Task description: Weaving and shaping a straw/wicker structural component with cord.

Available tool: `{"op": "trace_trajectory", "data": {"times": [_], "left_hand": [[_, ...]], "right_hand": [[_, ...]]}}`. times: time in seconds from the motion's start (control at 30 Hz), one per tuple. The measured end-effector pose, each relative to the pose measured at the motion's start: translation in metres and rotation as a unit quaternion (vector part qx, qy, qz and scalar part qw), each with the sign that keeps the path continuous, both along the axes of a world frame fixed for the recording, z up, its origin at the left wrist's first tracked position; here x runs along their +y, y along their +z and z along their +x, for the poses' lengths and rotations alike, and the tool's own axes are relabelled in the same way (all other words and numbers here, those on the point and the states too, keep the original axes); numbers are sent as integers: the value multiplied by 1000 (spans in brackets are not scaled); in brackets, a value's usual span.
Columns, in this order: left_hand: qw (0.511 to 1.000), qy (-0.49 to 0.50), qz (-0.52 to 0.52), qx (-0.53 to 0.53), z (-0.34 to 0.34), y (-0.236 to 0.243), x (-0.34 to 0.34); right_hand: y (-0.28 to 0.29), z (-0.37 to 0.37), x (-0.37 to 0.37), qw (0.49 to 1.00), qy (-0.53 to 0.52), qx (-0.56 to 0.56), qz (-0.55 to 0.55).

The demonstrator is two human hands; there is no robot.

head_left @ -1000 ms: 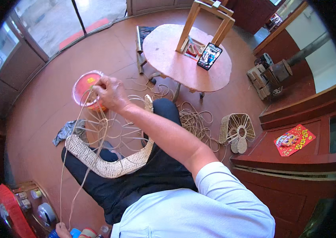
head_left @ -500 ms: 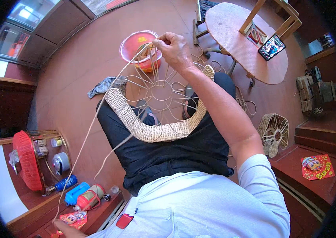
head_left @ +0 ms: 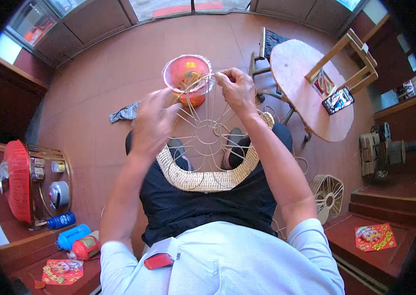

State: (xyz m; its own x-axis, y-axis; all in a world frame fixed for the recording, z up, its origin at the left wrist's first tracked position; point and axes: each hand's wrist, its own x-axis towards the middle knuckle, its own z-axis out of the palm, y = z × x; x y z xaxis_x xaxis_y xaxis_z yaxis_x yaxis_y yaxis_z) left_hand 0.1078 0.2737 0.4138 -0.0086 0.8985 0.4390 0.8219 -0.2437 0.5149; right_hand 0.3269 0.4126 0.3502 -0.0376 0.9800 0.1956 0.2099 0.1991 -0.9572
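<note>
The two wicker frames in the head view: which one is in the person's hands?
The half-woven frame on the lap; the other frame lies untouched on the floor at the right.

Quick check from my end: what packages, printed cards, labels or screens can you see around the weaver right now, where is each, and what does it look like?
Phone: round table's near edge, right; dark slab, screen lit with a colourful picture.
Printed card: on the table beside the phone; small, red and white.
Red paper square: lower-right ledge; red with gold figure.
Second red square: lower-left counter; same red and gold.
Blue bottles: left counter; lying down, labels too small to tell.
</note>
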Motion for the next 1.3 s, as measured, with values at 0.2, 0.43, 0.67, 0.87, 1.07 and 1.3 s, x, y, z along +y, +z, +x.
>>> {"op": "trace_trajectory", "data": {"times": [0.2,0.43,0.67,0.87,1.07,1.3], "left_hand": [[997,-44,-63,-25,30,-29,95],[986,-166,-18,4,23,14,134],[917,-273,-254,-142,16,-25,207],[714,-279,-489,-415,1,-83,179],[625,-304,-531,-485,-6,-75,156],[617,-250,-647,-372,-13,-75,124]], "right_hand": [[12,1,-9,999,17,29,-43],[19,7,-18,996,32,66,-51],[24,8,-25,989,60,114,-67],[20,16,-24,989,71,98,-87],[19,11,-18,988,81,102,-78],[17,12,-92,992,-25,-36,116]]}}
